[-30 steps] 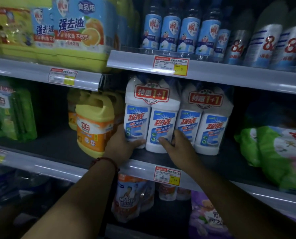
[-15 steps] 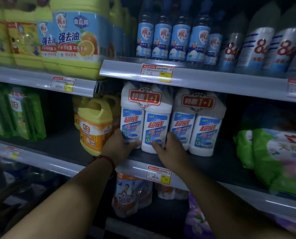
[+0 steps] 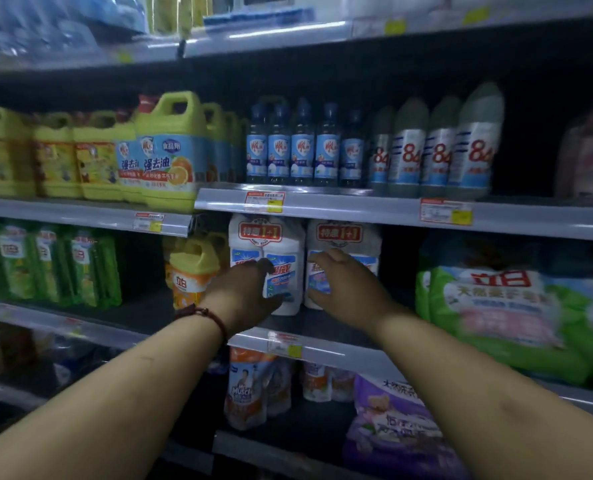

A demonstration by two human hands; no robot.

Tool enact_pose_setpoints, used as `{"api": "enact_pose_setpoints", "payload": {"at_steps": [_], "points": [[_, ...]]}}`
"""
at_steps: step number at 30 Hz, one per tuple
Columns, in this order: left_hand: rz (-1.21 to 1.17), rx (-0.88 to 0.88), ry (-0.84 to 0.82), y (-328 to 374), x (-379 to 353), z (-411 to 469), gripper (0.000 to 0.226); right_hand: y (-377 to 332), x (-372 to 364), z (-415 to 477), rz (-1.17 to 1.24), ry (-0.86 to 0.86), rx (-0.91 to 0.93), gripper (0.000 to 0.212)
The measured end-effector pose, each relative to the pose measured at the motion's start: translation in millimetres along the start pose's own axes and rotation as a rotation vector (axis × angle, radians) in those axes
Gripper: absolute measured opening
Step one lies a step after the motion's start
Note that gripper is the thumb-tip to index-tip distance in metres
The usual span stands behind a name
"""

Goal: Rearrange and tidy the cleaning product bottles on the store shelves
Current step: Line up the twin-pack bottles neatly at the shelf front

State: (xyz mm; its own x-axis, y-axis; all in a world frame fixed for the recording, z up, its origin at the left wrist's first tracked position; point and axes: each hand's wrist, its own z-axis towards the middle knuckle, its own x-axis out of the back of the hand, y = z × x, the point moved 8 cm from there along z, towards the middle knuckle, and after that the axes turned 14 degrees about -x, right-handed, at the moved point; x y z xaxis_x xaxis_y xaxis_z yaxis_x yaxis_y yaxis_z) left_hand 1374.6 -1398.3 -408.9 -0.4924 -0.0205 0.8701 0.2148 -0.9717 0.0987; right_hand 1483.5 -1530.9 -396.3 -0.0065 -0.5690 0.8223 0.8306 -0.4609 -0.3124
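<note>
Dim store shelving. Middle shelf (image 3: 340, 351), left to right: green bottles (image 3: 46, 265), yellow-orange jug (image 3: 193, 271), left hand (image 3: 243, 292) curled round white left twin-pack (image 3: 271, 237) (red 1+1 banner), right hand (image 3: 343, 285) curled round right twin-pack (image 3: 343, 233) just beside it, both packs upright; green detergent bag (image 3: 502, 306).

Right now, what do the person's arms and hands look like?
Both forearms are bare: no sleeves in view, no gloves on the left hand or right hand. A dark red cord bracelet with a small bead circles the left wrist. The right wrist is bare. No rings show, though the fingers are blurred.
</note>
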Motion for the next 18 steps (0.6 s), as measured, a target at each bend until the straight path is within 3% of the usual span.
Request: {"api": "enact_pose_setpoints", "payload": {"at_steps": [9,14,18], "points": [[0.055,-0.184,0.151,111,86,16,0.045,3,134,-40,-0.13,0.125,0.008,0.055],[-0.042,-0.219,0.214,145,106,52,0.05,44,193,-33,-0.124,0.2,-0.098,0.058],[-0.137,-0.227,0.258,164,101,95,0.04,93,228,-14,-0.026,0.286,-0.194,0.058]]}}
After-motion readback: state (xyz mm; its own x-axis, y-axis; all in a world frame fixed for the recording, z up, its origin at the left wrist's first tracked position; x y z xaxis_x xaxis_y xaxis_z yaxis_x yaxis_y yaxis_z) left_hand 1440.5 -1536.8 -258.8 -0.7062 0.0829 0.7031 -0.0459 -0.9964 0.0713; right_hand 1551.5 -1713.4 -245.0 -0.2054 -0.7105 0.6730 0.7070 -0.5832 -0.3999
